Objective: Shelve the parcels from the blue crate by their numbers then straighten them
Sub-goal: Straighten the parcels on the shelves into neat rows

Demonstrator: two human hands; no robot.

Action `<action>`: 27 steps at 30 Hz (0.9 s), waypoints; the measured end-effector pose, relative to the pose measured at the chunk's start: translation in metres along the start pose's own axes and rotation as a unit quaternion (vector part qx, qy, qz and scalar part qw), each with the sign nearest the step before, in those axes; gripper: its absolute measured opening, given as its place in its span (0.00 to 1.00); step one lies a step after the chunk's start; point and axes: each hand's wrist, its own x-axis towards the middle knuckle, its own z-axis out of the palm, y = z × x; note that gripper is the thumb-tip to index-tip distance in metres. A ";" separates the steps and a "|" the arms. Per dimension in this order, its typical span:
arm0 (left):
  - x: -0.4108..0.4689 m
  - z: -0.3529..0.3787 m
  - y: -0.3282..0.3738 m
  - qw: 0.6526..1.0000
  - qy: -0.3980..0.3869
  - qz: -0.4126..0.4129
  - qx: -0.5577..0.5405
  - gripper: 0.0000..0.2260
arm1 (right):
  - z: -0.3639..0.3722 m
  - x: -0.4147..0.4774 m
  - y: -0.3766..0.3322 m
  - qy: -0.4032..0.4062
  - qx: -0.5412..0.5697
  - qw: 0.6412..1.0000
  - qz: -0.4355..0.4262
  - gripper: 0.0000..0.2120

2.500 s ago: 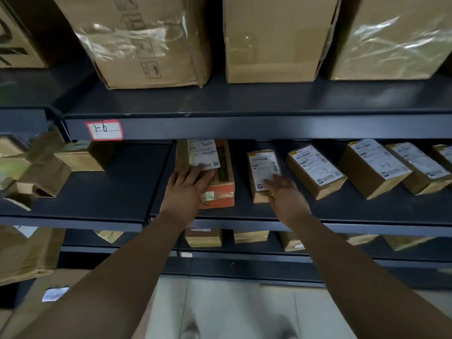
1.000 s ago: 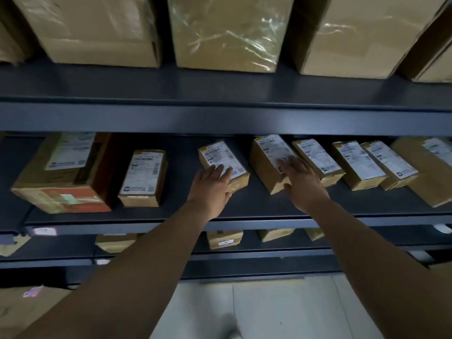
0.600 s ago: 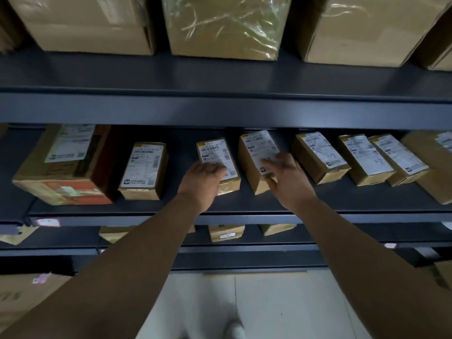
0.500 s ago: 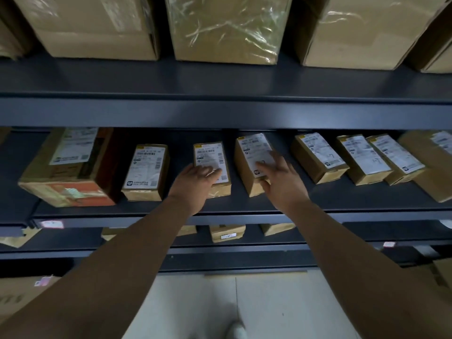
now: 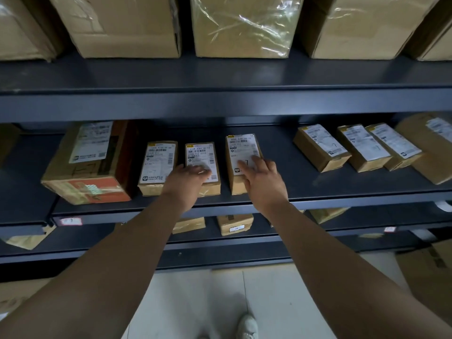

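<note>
Small brown parcels with white labels lie on the dark middle shelf. My left hand lies flat, fingers spread, on the second small parcel. My right hand rests flat on the third small parcel, which stands square to the shelf edge. A first small parcel sits just left of them, beside a large orange-fronted box. Three more small parcels lie at a slant further right. The blue crate is out of view.
Big cartons fill the shelf above. A larger brown box sits at the far right of the middle shelf. More parcels lie on the lower shelf. A red-edged tag marks the shelf edge. My shoe is on the pale floor.
Both hands slid two slanted parcels leftward and turned them straight, close to the first small parcel. A gap has opened between them and the three slanted parcels on the right.
</note>
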 end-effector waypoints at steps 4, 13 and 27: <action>0.008 0.003 -0.006 1.000 -0.007 0.009 -0.004 0.28 | 0.004 0.005 -0.003 0.000 0.012 1.000 0.011 0.24; 0.012 0.004 -0.009 0.999 -0.027 0.002 -0.028 0.27 | 0.007 0.012 -0.013 -0.003 0.028 0.999 0.024 0.26; 0.048 -0.058 0.129 0.959 0.166 -0.025 -0.228 0.17 | -0.033 -0.033 0.139 0.075 0.020 0.997 0.012 0.23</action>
